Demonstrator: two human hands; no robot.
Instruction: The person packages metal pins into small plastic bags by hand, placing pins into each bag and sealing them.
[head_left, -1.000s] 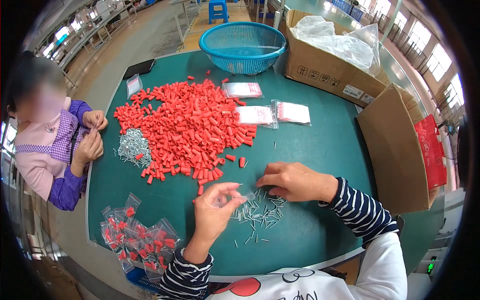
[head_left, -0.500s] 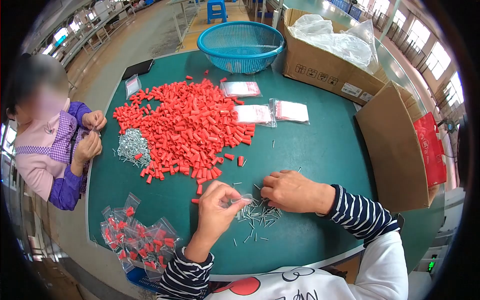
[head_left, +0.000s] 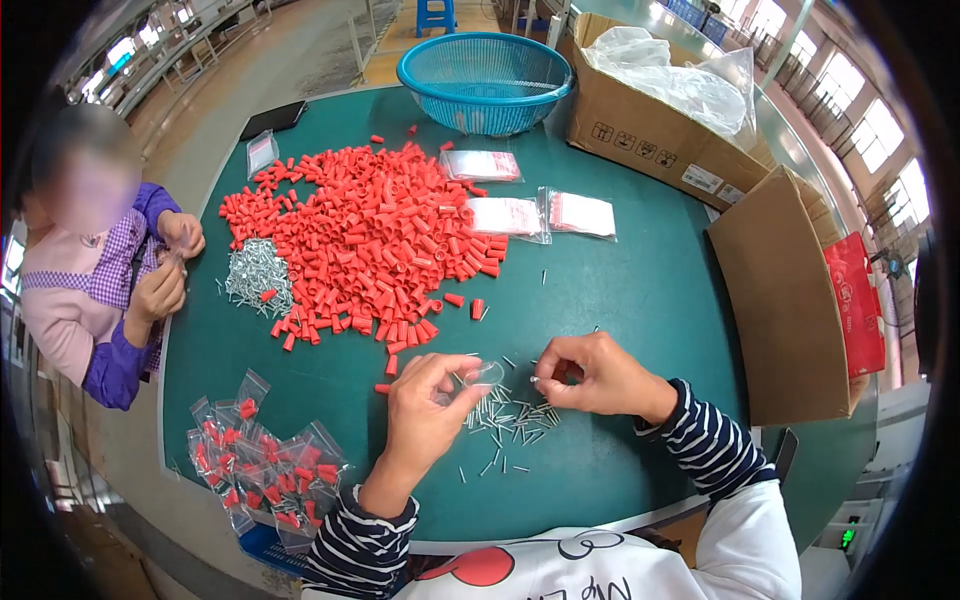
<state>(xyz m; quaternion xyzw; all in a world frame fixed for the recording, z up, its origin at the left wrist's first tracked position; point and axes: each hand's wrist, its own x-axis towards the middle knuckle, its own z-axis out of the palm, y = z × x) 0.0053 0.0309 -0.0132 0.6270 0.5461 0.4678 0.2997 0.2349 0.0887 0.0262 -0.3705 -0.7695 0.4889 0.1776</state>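
Note:
My left hand (head_left: 422,410) pinches a small clear plastic bag (head_left: 485,374), its mouth turned toward my other hand. To the right, my right hand (head_left: 608,376) is closed at the fingertips on a screw (head_left: 535,380), of which only a bit shows. Under and between my hands a loose pile of screws (head_left: 512,418) lies on the green table (head_left: 620,470). Beyond my left hand spreads a big heap of red tapered plastic caps (head_left: 380,235). Filled bags (head_left: 265,465) with red caps and screws lie at the near left.
A co-worker (head_left: 95,260) at the left handles a small bag beside another screw pile (head_left: 258,275). Packs of flat bags (head_left: 582,214) lie past the red heap. A blue basket (head_left: 484,105) and cardboard boxes (head_left: 785,310) stand at the back and right.
My right hand has lifted from the screw pile with a screw between its fingertips. The bag in my left hand now shows a rounder mouth. The whole view has shifted slightly.

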